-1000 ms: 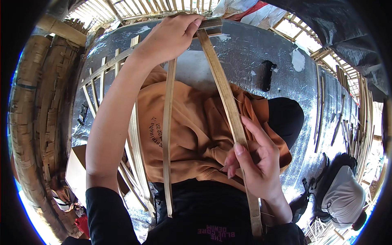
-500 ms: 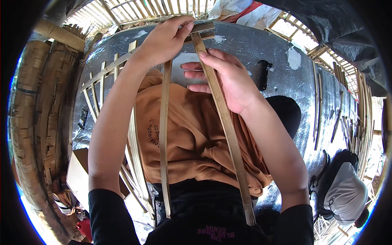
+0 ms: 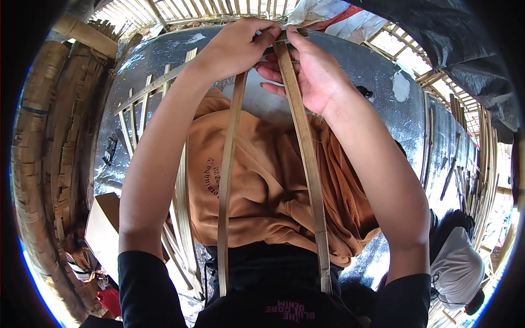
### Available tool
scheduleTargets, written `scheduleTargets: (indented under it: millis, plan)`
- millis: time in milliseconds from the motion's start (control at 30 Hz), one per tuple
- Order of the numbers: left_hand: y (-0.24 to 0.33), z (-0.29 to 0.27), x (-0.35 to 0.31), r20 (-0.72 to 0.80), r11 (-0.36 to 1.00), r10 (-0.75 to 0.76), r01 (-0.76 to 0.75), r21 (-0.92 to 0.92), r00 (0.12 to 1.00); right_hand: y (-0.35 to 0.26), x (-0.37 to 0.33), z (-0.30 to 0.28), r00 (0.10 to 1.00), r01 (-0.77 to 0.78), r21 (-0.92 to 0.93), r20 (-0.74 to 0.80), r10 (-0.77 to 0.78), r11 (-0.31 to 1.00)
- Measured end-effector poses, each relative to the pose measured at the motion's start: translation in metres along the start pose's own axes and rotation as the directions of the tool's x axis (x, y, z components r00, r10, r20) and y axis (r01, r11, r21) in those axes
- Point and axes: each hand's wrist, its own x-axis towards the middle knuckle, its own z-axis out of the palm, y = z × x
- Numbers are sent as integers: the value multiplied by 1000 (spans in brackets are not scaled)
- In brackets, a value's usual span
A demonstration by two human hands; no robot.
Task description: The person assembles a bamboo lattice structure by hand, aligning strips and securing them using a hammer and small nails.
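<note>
Two long bamboo strips, the left one (image 3: 232, 142) and the right one (image 3: 304, 136), run from my chest up to a pair of cross strips (image 3: 156, 85) laid over them. At the top of the right strip, my left hand (image 3: 243, 46) is closed, thumb and forefinger pinching the joint with the cross strips. My right hand (image 3: 320, 74) meets it there, its thumb pressed on the cross strip and its other fingers curled behind the long strip. Shorter bamboo strips (image 3: 145, 109) hang from the cross strips' left part. Brown cloth (image 3: 262, 169) covers my lap beneath.
A silver sheet (image 3: 383, 120) spreads under and around me. Rolled bamboo matting (image 3: 38, 147) stands at the left, near a cardboard piece (image 3: 104, 224). More strips (image 3: 426, 136) lie at the right. At the lower right is a person in a grey top (image 3: 459, 268).
My right hand has moved up from the side of the long strip to the joint, its thumb now on the cross strip. My left hand and the strips have shifted slightly right.
</note>
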Motion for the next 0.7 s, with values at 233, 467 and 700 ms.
scheduleTargets:
  millis: [233,467,700]
  plan:
    - [-7,5,5,1,997,68,-68,20,998,-4,0,2,997,2,-50,-79,-6,999]
    - [-6,13,4,-26,996,0,-2,-85,1000,0,5,-3,995,-21,-73,-96,14,997]
    - [-7,14,5,-32,997,-27,25,-78,999,1,8,-6,995,-25,-111,-96,14,994]
